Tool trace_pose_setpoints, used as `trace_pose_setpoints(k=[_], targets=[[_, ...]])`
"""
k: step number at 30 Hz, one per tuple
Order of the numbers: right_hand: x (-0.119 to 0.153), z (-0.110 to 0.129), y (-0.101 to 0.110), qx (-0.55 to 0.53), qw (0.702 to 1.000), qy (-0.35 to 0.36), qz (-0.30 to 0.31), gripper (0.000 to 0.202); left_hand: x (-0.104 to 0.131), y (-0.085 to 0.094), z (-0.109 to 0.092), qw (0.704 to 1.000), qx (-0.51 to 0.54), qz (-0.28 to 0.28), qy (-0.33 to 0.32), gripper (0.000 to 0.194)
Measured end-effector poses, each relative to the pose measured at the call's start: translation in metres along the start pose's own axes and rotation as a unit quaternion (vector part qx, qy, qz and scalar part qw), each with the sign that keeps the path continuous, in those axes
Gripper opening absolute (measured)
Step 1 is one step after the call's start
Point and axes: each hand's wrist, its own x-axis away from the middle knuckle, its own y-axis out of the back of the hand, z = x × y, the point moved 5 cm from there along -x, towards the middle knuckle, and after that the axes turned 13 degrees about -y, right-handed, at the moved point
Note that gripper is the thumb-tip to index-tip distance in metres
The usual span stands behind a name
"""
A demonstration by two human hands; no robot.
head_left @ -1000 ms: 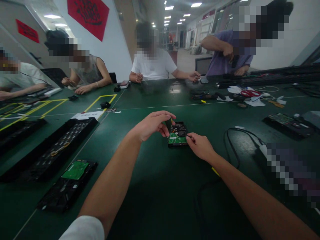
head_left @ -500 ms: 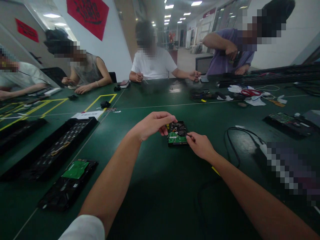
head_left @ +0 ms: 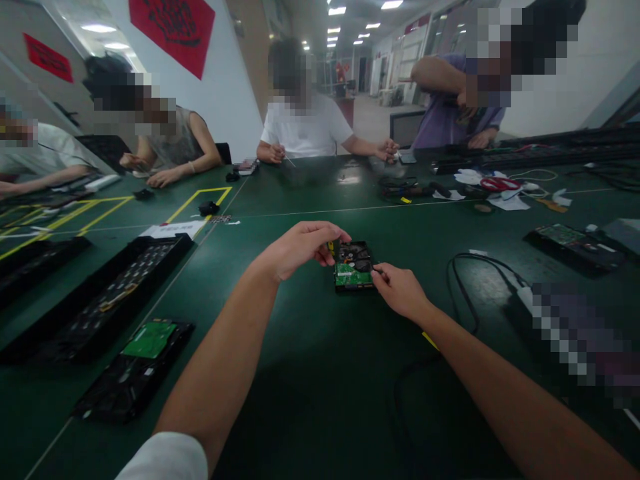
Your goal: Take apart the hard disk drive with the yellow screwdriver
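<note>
A small black hard drive (head_left: 354,265) with a green circuit board on its near half lies on the green table (head_left: 310,373). My left hand (head_left: 300,247) hovers at its left edge, fingers pinched on a small dark tool with a yellow part (head_left: 331,249). My right hand (head_left: 400,291) touches the drive's right near corner, fingers curled against its side.
Long black trays (head_left: 100,300) and another drive with a green board (head_left: 135,367) lie to the left. A black cable (head_left: 465,287) and a blurred device lie to the right. Several people sit around the far side of the table, with papers and scissors (head_left: 500,185) near them.
My left hand has lowered the tool slightly and shifted a little left at the drive's edge. My right hand stays on the drive. The person at far right raised an arm.
</note>
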Motion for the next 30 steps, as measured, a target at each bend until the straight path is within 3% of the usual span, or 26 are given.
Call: trace_pose_setpoints(k=[11, 23, 30], targets=[[0.0002, 0.0004, 0.0016, 0.006, 1.0, -0.004, -0.001, 0.037, 0.0004, -0.0018, 0.0003, 0.999, 0.028, -0.032, 0.019, 0.017], [-0.0005, -0.0002, 0.0002, 0.006, 1.0, 0.003, -0.009, 0.035, -0.0005, -0.0038, -0.0039, 0.999, -0.034, 0.014, -0.015, 0.025], [0.0001, 0.0004, 0.001, 0.0, 1.0, -0.004, 0.003, 0.036, 0.0011, -0.0039, -0.002, 0.999, 0.024, -0.022, 0.007, 0.023]])
